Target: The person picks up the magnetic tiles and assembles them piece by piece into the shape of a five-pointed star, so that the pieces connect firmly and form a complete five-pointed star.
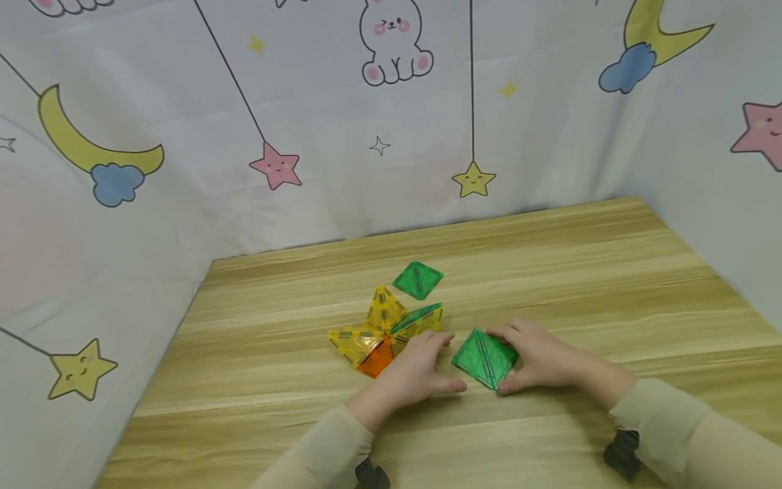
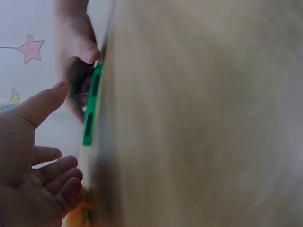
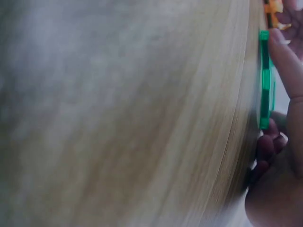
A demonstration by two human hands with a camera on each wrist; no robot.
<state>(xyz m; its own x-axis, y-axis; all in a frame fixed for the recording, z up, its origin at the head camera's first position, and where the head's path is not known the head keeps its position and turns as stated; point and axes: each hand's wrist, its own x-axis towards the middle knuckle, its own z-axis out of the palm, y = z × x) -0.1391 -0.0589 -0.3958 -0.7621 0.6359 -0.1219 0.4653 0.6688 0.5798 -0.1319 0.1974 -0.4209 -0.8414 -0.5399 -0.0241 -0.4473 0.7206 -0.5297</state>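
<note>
Two green triangular magnetic tiles [image 1: 485,360], joined edge to edge as a diamond, lie nearly flat over the wooden table. My right hand [image 1: 544,356] grips them at the right side, thumb at the near corner and fingers along the far edge. In the left wrist view the green tiles [image 2: 92,106] appear edge-on. To their left is my left hand [image 1: 418,370], its fingers apart and holding nothing. Partly behind that hand sits a star-like build [image 1: 383,312] of yellow, orange and green translucent tiles, with raised points.
Another green diamond of tiles [image 1: 418,280] lies just beyond the build. The wooden table [image 1: 580,272] meets a white printed curtain [image 1: 342,170] at the back and both sides.
</note>
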